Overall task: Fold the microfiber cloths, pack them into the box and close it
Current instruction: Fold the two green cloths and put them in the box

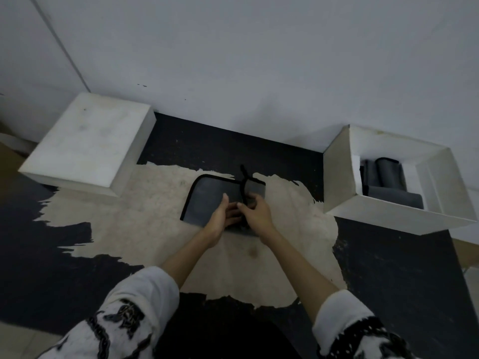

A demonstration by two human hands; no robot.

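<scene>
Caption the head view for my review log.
Both hands fold a grey cloth between a lid and the open box.
</scene>
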